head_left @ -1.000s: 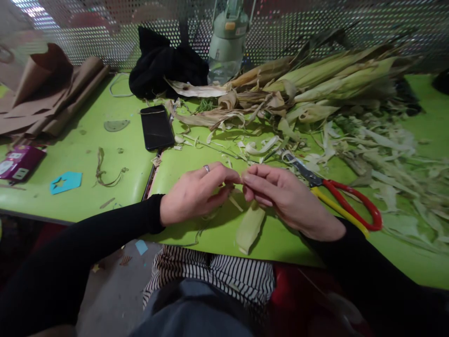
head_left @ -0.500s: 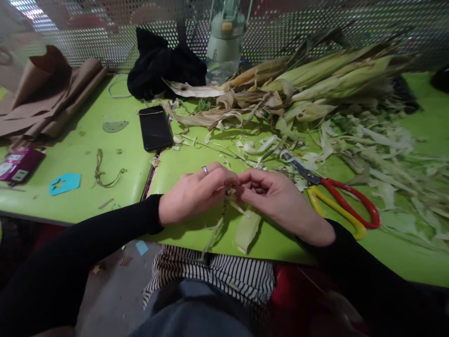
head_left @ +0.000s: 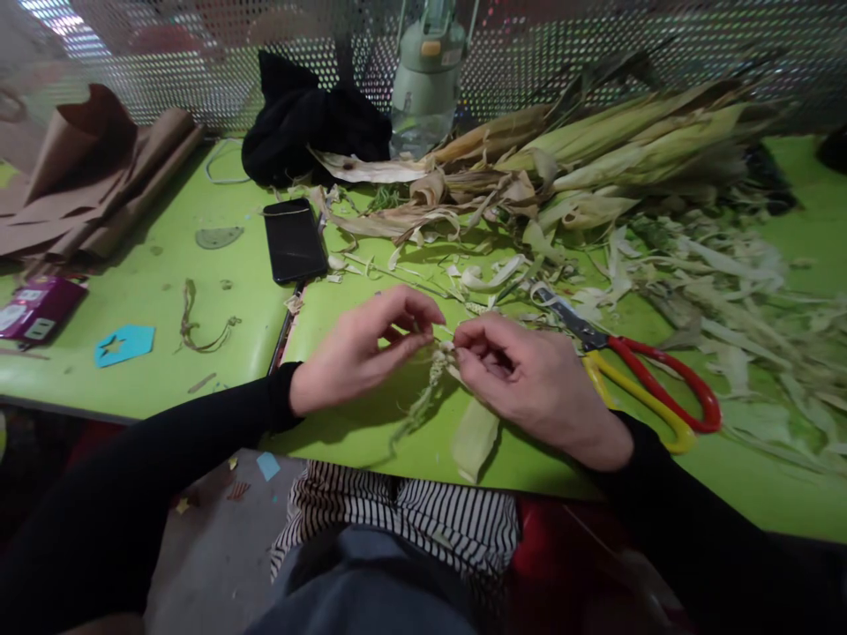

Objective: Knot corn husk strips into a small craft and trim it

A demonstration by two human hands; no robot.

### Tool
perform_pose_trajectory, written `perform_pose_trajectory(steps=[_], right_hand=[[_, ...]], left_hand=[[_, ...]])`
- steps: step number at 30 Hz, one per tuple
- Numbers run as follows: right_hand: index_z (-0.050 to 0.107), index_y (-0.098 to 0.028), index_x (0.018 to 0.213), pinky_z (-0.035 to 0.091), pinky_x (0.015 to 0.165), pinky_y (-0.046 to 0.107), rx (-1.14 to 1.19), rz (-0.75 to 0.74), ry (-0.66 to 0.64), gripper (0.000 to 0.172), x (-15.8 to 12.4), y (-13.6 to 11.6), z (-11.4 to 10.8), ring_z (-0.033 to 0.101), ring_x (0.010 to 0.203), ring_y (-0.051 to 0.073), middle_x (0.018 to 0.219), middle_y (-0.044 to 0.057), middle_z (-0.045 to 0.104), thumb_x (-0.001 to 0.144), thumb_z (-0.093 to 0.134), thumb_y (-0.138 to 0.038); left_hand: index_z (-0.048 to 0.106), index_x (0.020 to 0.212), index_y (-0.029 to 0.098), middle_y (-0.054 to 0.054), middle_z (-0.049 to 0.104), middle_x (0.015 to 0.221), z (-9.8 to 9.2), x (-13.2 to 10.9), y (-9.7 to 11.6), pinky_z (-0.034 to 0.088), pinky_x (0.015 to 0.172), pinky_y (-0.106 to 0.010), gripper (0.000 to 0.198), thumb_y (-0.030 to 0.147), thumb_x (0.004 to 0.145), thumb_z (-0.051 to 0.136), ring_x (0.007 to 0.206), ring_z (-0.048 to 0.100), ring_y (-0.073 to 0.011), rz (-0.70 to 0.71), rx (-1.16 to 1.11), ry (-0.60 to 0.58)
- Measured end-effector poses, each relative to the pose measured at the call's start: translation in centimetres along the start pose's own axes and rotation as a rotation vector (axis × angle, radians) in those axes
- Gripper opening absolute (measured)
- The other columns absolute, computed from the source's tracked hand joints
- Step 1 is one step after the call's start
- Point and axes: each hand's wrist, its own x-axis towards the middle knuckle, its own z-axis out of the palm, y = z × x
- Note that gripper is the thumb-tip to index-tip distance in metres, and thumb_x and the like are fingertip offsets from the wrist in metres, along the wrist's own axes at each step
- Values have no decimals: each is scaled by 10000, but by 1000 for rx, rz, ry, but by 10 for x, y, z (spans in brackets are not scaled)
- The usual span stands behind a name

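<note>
Between my two hands hangs a small pale green braided piece of husk, its frayed tail pointing down and left. My right hand pinches its upper end between thumb and forefinger. My left hand has thumb and forefinger closed near a thin pale strip that runs between the fingertips. A wide flat husk strip hangs below my right hand near the table's front edge. Scissors with one red and one yellow handle lie just right of my right hand.
Corn husks are heaped at the back, with shredded scraps at the right. A black phone, a black cloth and a bottle stand or lie behind my hands. Brown paper, a purple box and a blue cutout lie left.
My left hand's fingertips have drawn away from my right hand, with the thin strip now visible between them. The braided piece and the wide strip have shifted slightly right.
</note>
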Motion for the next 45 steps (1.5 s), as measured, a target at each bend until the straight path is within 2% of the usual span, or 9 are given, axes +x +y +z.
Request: perform_pose_trajectory(steps=[6, 16, 21, 25, 27, 31, 35, 39, 45], right_hand=[[616, -201, 777, 372, 457, 204, 309, 74, -212, 69, 6, 1, -11, 486, 515, 84, 626, -39, 577, 823, 572, -174], [619, -202, 784, 372, 492, 215, 517, 66, -358, 57, 7, 6, -7, 482, 527, 76, 631, -49, 573, 822, 595, -167], [602, -218, 846, 408, 528, 233, 632, 148, -174, 14, 4, 6, -2, 543, 588, 104, 714, -21, 637, 858, 605, -211], [595, -226, 864, 409, 532, 232, 630, 181, -2, 23, 5, 10, 0, 513, 584, 97, 743, -26, 597, 885, 592, -236], [602, -221, 864, 417, 548, 234, 539, 180, 33, 28, 7, 14, 0, 524, 618, 105, 750, -22, 583, 882, 608, -242], [625, -220, 964, 434, 562, 246, 395, 194, 27, 87, 8, 18, 1, 555, 670, 126, 843, 6, 640, 901, 613, -278], [617, -221, 1125, 428, 544, 253, 348, 206, 60, 243, 8, 16, 0, 558, 667, 130, 925, 30, 652, 921, 613, -353], [657, -200, 933, 419, 569, 270, 245, 156, 54, 186, 10, 10, 1, 532, 635, 123, 845, 17, 631, 865, 688, -370], [614, -199, 857, 338, 485, 229, 648, 375, -50, 178, 10, 11, 7, 437, 543, 78, 731, -36, 557, 867, 656, -372]], left_hand=[[541, 1003, 160, -21, 579, 928, -8, 9, 3, 488, 706, -195, 143, 181, 893, 629, 802, 561, -86, -190, -300, 23], [543, 970, 163, -6, 560, 878, -4, 8, 3, 457, 688, -213, 138, 159, 877, 645, 764, 535, -87, -245, -435, 13], [544, 1124, 172, -15, 630, 925, -7, 8, 1, 492, 833, -269, 264, 197, 886, 655, 849, 608, -111, -404, -628, 32], [578, 1207, 172, -62, 697, 1036, -5, 8, 0, 489, 890, -322, 370, 236, 856, 677, 939, 650, -155, -665, -830, -170], [629, 1113, 159, -52, 703, 980, -3, 9, 0, 484, 837, -292, 327, 204, 805, 729, 869, 643, -135, -663, -842, -221], [626, 925, 144, -9, 667, 805, 1, 8, 2, 461, 725, -242, 181, 229, 817, 744, 713, 593, -86, -614, -786, -160], [577, 868, 140, 0, 651, 725, 4, 6, 5, 463, 681, -241, 221, 297, 838, 730, 650, 580, -82, -607, -690, -120], [566, 857, 136, 20, 624, 701, 8, 5, 4, 455, 625, -228, 298, 324, 779, 784, 627, 574, -81, -567, -567, -104], [609, 904, 128, 30, 623, 733, 12, 5, 1, 457, 596, -207, 196, 213, 791, 745, 602, 558, -59, -492, -530, -97]])
